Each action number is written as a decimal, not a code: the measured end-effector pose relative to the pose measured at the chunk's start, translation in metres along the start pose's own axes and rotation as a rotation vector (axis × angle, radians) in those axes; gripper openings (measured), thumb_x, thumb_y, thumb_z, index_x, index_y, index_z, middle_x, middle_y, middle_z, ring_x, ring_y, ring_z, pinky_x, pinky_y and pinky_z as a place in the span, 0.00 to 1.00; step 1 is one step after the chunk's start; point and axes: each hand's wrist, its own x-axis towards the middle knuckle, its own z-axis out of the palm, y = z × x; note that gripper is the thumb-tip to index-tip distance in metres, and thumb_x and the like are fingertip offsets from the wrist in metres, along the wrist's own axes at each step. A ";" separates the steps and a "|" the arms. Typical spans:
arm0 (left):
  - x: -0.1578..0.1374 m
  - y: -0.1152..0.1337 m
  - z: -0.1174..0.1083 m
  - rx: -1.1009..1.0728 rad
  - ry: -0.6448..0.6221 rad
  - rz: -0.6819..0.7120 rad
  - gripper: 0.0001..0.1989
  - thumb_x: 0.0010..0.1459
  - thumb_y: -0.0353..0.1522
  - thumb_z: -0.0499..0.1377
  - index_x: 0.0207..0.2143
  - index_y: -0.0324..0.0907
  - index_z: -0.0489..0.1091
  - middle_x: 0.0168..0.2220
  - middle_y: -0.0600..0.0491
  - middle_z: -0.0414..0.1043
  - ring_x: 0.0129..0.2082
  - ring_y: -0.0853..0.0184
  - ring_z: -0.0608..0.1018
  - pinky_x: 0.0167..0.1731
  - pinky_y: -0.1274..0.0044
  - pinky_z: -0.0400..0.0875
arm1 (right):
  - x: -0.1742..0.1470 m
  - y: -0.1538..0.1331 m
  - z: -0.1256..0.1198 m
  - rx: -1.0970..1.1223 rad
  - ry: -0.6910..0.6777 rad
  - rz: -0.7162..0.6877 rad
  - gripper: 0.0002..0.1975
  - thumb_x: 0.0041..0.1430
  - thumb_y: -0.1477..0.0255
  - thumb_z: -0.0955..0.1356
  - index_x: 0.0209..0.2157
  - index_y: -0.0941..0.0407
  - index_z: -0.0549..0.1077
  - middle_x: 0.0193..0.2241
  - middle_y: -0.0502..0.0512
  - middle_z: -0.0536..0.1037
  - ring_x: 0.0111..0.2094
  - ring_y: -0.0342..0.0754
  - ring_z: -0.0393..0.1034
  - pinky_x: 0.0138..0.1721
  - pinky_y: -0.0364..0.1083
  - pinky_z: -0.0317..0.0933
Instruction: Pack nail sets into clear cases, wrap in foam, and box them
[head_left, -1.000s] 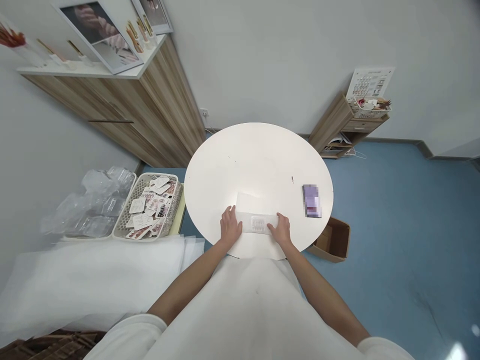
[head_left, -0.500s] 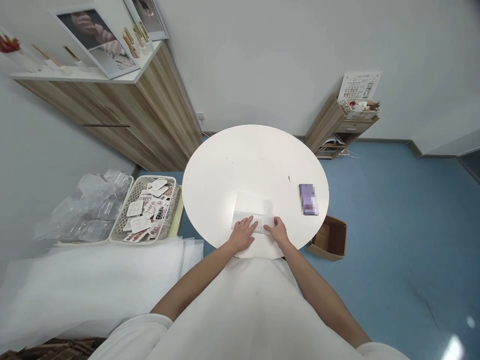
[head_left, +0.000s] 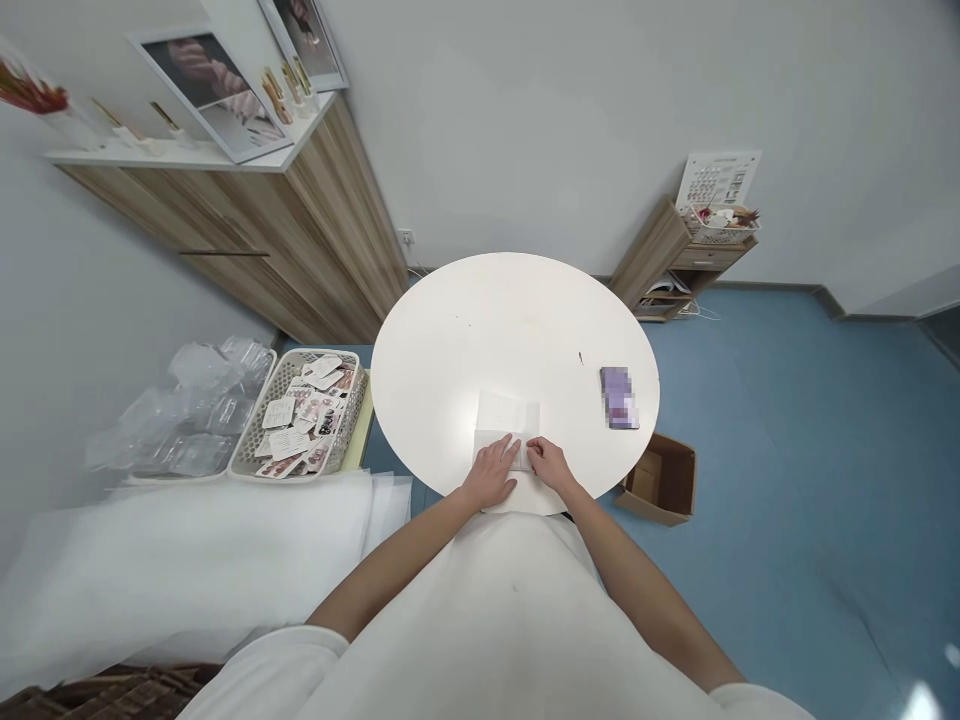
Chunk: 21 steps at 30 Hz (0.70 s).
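A thin, whitish, partly see-through sheet [head_left: 501, 410] lies near the front edge of the white oval table [head_left: 465, 350]. Its near part is folded over in a band, and its right side is turned inward. My left hand [head_left: 491, 473] rests flat on the folded part with its fingers stretched out and apart. At the sheet's right edge, my right hand [head_left: 549, 464] has its fingers curled together in a pinch on the sheet. Whether anything lies inside the fold is hard to make out.
To the right on the table lies a blurred purple item [head_left: 618, 397]. An open cardboard box [head_left: 661, 478] stands on the floor below it. On the left are a white basket [head_left: 351, 420] of printed cards, clear plastic packs [head_left: 206, 420] and stacked white sheets [head_left: 247, 560].
My right hand has moved slightly left, bringing the sheet's right side inward, and its fingers are more curled. My left hand stays flat on the sheet. The view has shifted slightly.
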 end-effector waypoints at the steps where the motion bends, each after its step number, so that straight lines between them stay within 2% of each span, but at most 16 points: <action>1: 0.000 0.001 -0.001 0.015 -0.002 0.021 0.35 0.50 0.35 0.52 0.59 0.44 0.39 0.61 0.45 0.40 0.57 0.57 0.51 0.51 0.64 0.47 | 0.001 0.001 -0.001 -0.031 -0.001 -0.023 0.12 0.51 0.70 0.58 0.35 0.56 0.68 0.27 0.50 0.70 0.29 0.43 0.66 0.33 0.44 0.60; 4: -0.001 0.003 -0.002 0.058 -0.046 0.064 0.34 0.49 0.35 0.53 0.58 0.46 0.43 0.60 0.46 0.43 0.58 0.56 0.49 0.52 0.62 0.44 | 0.002 0.004 -0.002 -0.153 0.015 -0.088 0.13 0.51 0.72 0.58 0.38 0.55 0.68 0.31 0.52 0.69 0.32 0.44 0.65 0.36 0.44 0.59; 8: -0.006 0.005 0.001 0.039 -0.045 0.014 0.32 0.48 0.34 0.54 0.56 0.47 0.47 0.61 0.47 0.42 0.59 0.56 0.48 0.53 0.62 0.42 | 0.000 0.005 0.000 -0.351 0.040 -0.146 0.20 0.52 0.73 0.60 0.49 0.55 0.61 0.42 0.57 0.64 0.35 0.45 0.64 0.36 0.44 0.59; 10: -0.010 0.004 0.005 -0.013 0.015 -0.128 0.32 0.48 0.35 0.54 0.56 0.47 0.48 0.61 0.47 0.40 0.59 0.54 0.46 0.53 0.62 0.41 | -0.002 0.003 0.003 -0.442 0.024 -0.152 0.23 0.54 0.73 0.59 0.52 0.55 0.56 0.43 0.58 0.61 0.33 0.45 0.65 0.34 0.44 0.58; 13: -0.019 -0.002 0.011 -0.170 0.135 -0.599 0.35 0.48 0.39 0.54 0.57 0.43 0.44 0.61 0.42 0.37 0.58 0.51 0.46 0.51 0.60 0.47 | -0.003 0.001 0.010 -0.520 0.025 -0.125 0.24 0.55 0.73 0.58 0.55 0.56 0.53 0.44 0.60 0.60 0.30 0.44 0.65 0.31 0.43 0.58; 15: -0.022 -0.006 0.013 -0.314 0.166 -0.824 0.36 0.48 0.41 0.54 0.56 0.41 0.43 0.60 0.41 0.38 0.58 0.50 0.48 0.49 0.61 0.51 | -0.004 0.000 0.014 -0.516 0.021 -0.118 0.24 0.55 0.73 0.57 0.55 0.56 0.53 0.44 0.60 0.59 0.30 0.44 0.64 0.31 0.43 0.58; 18: -0.021 -0.008 0.015 -0.568 0.187 -0.869 0.35 0.46 0.40 0.55 0.55 0.42 0.45 0.59 0.43 0.41 0.57 0.55 0.51 0.50 0.67 0.55 | -0.006 -0.001 0.020 -0.481 0.000 -0.124 0.25 0.55 0.73 0.58 0.55 0.55 0.52 0.45 0.59 0.58 0.31 0.44 0.64 0.33 0.43 0.59; 21: -0.018 -0.009 0.012 -0.879 0.282 -0.971 0.35 0.47 0.39 0.55 0.55 0.39 0.44 0.55 0.42 0.50 0.52 0.62 0.62 0.43 0.74 0.62 | -0.008 0.001 0.023 -0.450 -0.010 -0.122 0.25 0.55 0.72 0.58 0.56 0.54 0.51 0.45 0.58 0.58 0.31 0.43 0.64 0.34 0.43 0.59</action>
